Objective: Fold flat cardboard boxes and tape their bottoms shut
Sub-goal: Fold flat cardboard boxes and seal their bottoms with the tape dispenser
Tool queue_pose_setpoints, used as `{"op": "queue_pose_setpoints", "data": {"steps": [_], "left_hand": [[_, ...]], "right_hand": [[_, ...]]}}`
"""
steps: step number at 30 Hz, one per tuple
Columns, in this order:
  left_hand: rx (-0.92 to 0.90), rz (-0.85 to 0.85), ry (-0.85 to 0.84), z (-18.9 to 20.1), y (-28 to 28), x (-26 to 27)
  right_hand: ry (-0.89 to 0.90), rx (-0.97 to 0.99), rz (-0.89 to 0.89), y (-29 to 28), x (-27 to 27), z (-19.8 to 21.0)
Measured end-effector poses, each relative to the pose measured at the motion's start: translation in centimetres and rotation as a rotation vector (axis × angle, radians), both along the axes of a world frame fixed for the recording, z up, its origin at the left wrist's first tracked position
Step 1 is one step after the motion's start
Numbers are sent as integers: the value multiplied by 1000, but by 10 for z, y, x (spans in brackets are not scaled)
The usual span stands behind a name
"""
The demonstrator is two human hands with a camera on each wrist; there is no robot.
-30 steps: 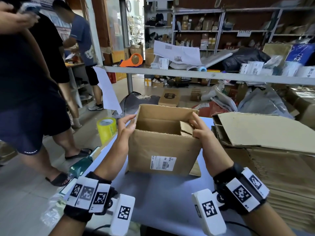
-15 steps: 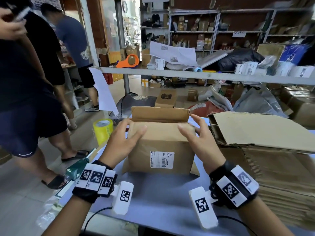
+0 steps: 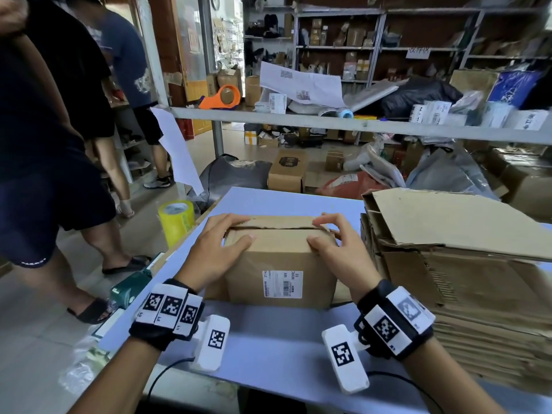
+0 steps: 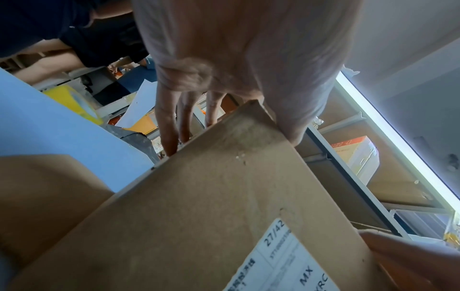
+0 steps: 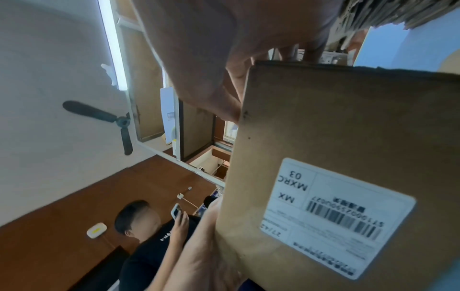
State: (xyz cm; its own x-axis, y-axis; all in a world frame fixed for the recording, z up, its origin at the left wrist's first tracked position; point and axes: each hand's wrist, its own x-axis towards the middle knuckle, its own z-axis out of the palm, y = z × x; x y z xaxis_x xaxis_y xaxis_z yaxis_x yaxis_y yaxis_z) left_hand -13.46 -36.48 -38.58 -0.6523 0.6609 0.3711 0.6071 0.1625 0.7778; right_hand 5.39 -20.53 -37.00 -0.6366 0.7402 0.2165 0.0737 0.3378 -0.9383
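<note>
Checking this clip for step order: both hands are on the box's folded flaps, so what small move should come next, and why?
Probably keep the right hand pressing the flaps and send the left hand for the yellow tape roll. The flaps of the box meet at a seam with no tape on it, and the roll stands by the table's left edge.

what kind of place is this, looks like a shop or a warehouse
Most likely a parcel packing or shipping room: a stack of flat cartons beside the labelled box, a yellow tape roll, and shelves crammed with packages.
</note>
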Motion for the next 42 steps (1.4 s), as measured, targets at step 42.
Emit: {"op": "queue_pose_setpoints", "data": {"steps": [42], "left_hand": [[-503, 197, 704, -4, 49, 105]], "right_hand": [[97, 363, -421, 69, 242, 78]]}}
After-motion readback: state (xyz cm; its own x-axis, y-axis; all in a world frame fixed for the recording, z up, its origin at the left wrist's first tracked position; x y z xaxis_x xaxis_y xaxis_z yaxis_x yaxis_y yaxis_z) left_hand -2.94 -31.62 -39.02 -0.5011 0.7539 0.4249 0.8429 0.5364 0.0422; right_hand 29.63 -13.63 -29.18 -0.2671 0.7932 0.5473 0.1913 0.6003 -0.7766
